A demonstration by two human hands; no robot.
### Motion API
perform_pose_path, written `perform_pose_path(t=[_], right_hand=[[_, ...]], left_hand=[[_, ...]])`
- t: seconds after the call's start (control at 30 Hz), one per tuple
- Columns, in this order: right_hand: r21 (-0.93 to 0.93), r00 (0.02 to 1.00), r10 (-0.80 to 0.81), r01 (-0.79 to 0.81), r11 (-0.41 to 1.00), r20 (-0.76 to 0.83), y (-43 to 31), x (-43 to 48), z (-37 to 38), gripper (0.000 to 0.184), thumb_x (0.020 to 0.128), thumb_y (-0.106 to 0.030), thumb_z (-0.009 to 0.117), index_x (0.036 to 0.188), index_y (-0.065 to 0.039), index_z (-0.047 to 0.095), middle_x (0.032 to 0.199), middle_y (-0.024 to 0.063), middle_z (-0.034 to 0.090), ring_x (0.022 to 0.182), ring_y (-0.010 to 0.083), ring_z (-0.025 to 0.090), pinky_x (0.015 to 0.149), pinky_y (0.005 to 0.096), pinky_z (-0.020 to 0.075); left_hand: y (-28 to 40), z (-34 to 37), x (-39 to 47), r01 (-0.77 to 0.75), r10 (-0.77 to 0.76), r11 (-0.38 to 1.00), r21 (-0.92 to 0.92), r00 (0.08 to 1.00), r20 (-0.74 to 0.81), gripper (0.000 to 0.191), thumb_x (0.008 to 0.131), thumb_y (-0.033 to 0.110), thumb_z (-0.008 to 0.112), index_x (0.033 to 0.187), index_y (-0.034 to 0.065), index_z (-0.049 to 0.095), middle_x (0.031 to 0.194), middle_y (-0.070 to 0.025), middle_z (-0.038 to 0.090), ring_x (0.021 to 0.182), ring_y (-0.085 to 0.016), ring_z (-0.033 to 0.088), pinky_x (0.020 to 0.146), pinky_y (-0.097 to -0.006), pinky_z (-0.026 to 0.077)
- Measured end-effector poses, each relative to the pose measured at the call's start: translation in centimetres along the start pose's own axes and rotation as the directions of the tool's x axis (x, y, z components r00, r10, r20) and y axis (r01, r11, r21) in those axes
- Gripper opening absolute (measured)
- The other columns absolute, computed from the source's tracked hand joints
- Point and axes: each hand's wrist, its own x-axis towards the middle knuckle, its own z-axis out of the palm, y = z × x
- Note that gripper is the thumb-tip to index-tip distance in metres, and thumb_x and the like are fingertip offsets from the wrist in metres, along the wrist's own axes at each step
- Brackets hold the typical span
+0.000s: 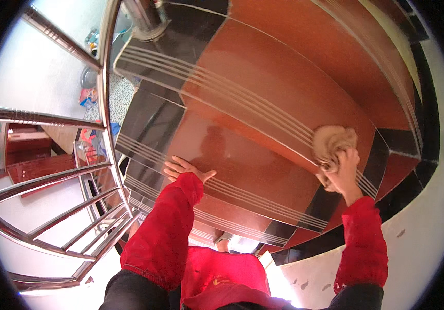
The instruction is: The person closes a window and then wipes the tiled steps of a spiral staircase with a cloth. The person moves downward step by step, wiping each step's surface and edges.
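My right hand (344, 170) grips a brown cloth (332, 143), bunched and partly spread over the grooved front edge of an upper stair tread near the wall side. My left hand (185, 169) holds nothing; its fingers are spread, with the palm down on the lower tread (241, 162) close to its grooved edge. The stairs are reddish-brown polished tile with black tile borders. Red sleeves cover both my forearms, and a red apron (222, 275) hangs in front of my body.
A stainless steel railing (107, 97) curves along the left side, with a thick post (142, 19) at the top. On the right, black skirting tile (427, 116) meets a white wall (408, 236). Beyond the railing, a lower floor (117, 93) holds assorted items.
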Motion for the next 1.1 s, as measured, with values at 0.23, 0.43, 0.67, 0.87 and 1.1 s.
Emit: perform_pose_path(t=[0.23, 0.43, 0.67, 0.87, 1.1], right_hand=[[0.036, 0.830, -0.545, 0.552, 0.833, -0.117, -24.3, 19.4, -0.6, 0.071, 0.073, -0.048, 0.077, 0.131, -0.011, 0.058, 0.138, 0.0127, 0.051, 0.139, 0.0354, 0.038, 0.115, 0.0558, 0.0274], [0.118, 0.706, -0.600, 0.679, 0.725, -0.376, -38.5, 30.7, 4.0, 0.064, 0.081, -0.041, 0.071, 0.138, -0.016, 0.054, 0.141, 0.0079, 0.050, 0.142, 0.0333, 0.036, 0.113, 0.0561, 0.0265], [0.102, 0.778, -0.501, 0.573, 0.813, -0.379, -44.8, 31.4, 4.1, 0.063, 0.081, -0.040, 0.069, 0.137, -0.017, 0.054, 0.137, 0.0024, 0.053, 0.135, 0.0260, 0.041, 0.110, 0.0473, 0.0295], [0.216, 0.826, -0.384, 0.498, 0.840, -0.413, -32.7, 24.4, 3.1, 0.059, 0.076, -0.039, 0.070, 0.128, -0.013, 0.060, 0.130, 0.0063, 0.058, 0.132, 0.0272, 0.044, 0.110, 0.0506, 0.0310], [-0.081, 0.983, 0.041, -0.057, 0.995, -0.181, -15.4, 11.2, -1.1, 0.058, 0.082, -0.035, 0.065, 0.134, -0.010, 0.057, 0.133, 0.0082, 0.056, 0.132, 0.0292, 0.044, 0.112, 0.0464, 0.0341]], left_hand=[[-0.8, 0.0, -0.1, -0.025, 0.038, 0.987, -0.157, 0.996, 0.076, 0.168, 0.048, 0.075, 0.086, 0.156, -0.0001, -0.017, 0.160, -0.0357, -0.015, 0.149, -0.056, -0.009, 0.120, -0.0628, 0.007], [-0.1, -1.0, -0.6, -0.042, 0.055, 0.990, -0.132, 0.993, 0.099, 0.151, 0.061, 0.070, 0.083, 0.158, 0.0035, -0.012, 0.163, -0.0322, -0.011, 0.150, -0.053, -0.005, 0.121, -0.0617, 0.009], [0.2, 9.2, 3.5, 0.101, -0.086, 0.995, 0.001, 0.850, -0.519, 0.160, 0.052, 0.074, 0.086, 0.158, 0.0019, -0.010, 0.163, -0.0324, -0.010, 0.149, -0.055, -0.006, 0.121, -0.0610, 0.006], [-0.6, -0.4, -0.8, -0.047, 0.051, 0.989, -0.143, 0.998, 0.026, 0.162, 0.050, 0.075, 0.086, 0.158, 0.0039, -0.011, 0.163, -0.0323, -0.011, 0.150, -0.053, -0.006, 0.121, -0.0612, 0.009], [-2.1, -1.4, 0.9, -0.181, 0.184, 0.932, -0.313, 0.983, -0.020, 0.132, 0.070, 0.071, 0.076, 0.161, 0.0114, 0.001, 0.162, -0.0319, 0.008, 0.150, -0.049, 0.013, 0.120, -0.0550, 0.021]])
